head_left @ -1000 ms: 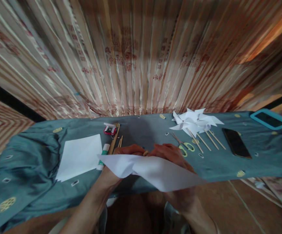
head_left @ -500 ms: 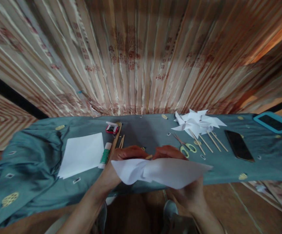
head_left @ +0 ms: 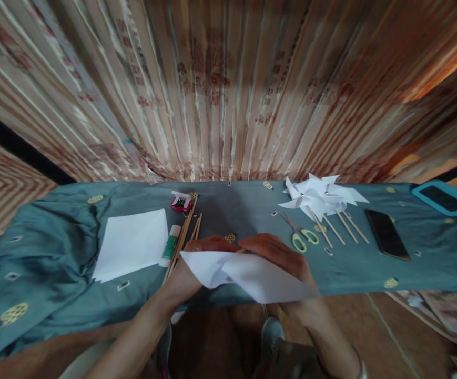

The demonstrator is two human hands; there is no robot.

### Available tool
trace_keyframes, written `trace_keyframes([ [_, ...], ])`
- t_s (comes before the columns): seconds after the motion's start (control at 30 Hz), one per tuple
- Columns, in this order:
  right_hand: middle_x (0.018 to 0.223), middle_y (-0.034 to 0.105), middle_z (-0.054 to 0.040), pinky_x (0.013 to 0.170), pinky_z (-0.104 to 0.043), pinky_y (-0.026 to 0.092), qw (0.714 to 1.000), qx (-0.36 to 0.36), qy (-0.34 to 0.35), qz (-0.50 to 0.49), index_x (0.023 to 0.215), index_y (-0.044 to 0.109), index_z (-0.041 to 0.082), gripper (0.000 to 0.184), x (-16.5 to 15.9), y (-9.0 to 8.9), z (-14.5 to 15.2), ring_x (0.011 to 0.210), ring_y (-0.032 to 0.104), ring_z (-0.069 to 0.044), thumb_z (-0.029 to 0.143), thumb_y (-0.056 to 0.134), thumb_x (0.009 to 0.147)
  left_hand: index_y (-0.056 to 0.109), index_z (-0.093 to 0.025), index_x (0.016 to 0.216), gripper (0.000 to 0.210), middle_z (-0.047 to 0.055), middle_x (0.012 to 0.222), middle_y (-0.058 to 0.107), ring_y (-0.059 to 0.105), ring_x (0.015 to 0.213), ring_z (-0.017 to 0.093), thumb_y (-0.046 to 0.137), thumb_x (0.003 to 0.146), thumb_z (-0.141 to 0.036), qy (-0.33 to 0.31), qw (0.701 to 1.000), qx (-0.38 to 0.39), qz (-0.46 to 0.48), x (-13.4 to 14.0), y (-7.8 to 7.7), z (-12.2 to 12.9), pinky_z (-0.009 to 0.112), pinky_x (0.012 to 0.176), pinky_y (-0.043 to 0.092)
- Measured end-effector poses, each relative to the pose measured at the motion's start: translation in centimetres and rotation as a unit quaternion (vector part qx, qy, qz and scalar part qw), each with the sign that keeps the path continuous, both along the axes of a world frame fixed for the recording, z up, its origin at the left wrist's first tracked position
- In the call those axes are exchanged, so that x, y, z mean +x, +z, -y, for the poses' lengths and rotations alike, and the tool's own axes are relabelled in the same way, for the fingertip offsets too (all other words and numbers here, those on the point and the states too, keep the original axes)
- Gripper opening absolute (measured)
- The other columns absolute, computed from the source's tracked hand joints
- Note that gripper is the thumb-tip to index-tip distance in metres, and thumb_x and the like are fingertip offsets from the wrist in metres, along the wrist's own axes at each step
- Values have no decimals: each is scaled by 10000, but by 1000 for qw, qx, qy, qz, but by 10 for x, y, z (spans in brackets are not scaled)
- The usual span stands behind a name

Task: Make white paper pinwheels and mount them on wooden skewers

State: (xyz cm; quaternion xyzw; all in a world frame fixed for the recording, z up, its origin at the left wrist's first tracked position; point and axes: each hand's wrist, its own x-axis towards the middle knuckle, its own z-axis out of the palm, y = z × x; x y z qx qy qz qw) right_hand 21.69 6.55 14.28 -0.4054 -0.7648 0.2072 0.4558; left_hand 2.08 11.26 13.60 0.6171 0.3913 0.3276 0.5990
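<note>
Holding: white folded-paper pinwheel (head_left: pixel 252 276), by the teal-clothed tabletop's (head_left: pixel 247 210) near edge.
Grip: my bare left hand (head_left: pixel 208 243) and right hand (head_left: pixel 279 249) curl behind it; pinch hidden, cannot tell.
Centre: likely being fastened; next needs steady alignment.

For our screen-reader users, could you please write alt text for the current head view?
A person's left hand and right hand together hold a folded white paper near the front edge of a teal tablecloth. On the left lie white sheets, a glue stick and wooden sticks; on the right, scissors, paper pinwheels and a dark phone.
</note>
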Motion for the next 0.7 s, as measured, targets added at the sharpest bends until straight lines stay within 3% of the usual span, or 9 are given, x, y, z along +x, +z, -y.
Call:
trace_keyframes([
  [0.1,1039,736,-48,847,-383,539,999,-44,15,-11,1134,643,247,283,3,-9,-3,963,682,-211,262,638,851,772,-205,763,126,66,844,745,659,780,222,678,723,-279,12,999,-37,27,2,-9,0,308,744,499],
  [0.33,1020,745,-64,888,-364,515,986,-155,29,-63,1020,712,222,245,5,-33,-12,974,674,-215,187,616,798,727,-202,795,155,63,851,751,665,837,243,647,684,-274,21,995,33,-96,2,-27,4,354,867,493],
  [0.4,996,746,-75,864,-363,526,964,-229,28,-131,967,738,214,227,2,-43,-16,955,677,-225,199,634,766,718,-193,801,192,76,850,749,667,856,253,622,695,-322,53,994,17,-96,3,-37,6,370,880,494],
  [0.5,983,745,-82,836,-361,543,900,-345,19,-266,887,753,206,188,-2,-61,-21,918,682,-225,225,620,756,702,-184,803,213,98,907,757,673,891,258,589,695,-329,109,991,-35,-68,7,-53,10,369,862,510],
  [0.57,969,749,-78,838,-354,542,871,-384,23,-304,821,755,210,156,-3,-71,-24,901,679,-226,218,652,705,688,-183,775,186,99,891,758,672,901,267,611,666,-312,146,986,-55,-63,10,-59,11,371,851,516],
  [0.7,940,754,-74,820,-345,541,877,-388,23,-283,759,747,213,143,-1,-81,-27,843,669,-226,187,693,629,673,-182,735,155,77,812,747,668,884,269,637,630,-291,181,980,-76,-38,16,-59,12,367,809,526],
])
